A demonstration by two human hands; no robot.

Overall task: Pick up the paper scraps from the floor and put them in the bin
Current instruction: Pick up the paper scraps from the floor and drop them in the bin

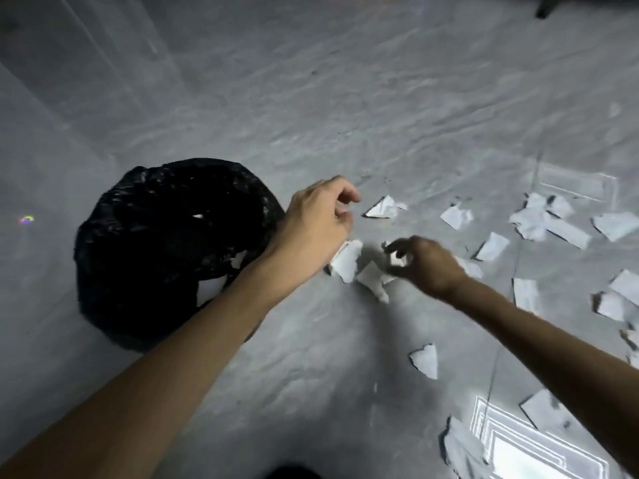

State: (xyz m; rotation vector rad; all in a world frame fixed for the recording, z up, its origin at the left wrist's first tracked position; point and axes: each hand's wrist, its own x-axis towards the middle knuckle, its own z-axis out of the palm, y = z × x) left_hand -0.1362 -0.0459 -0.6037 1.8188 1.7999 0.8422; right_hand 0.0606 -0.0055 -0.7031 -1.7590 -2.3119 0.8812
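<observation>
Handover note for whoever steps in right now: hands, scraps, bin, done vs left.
Left hand: loosely curled by the bin's right edge; fingers blurred, cannot tell if it holds anything.
Right hand: fingers pinched on a small white scrap, low over the floor.
Bin: black-bagged, left of both hands; a few white bits show inside.
Done: little, going by those bits.
Left: two scraps between the hands, a triangular scrap beyond them, one near scrap, and a large scatter to the right on the grey floor.
</observation>
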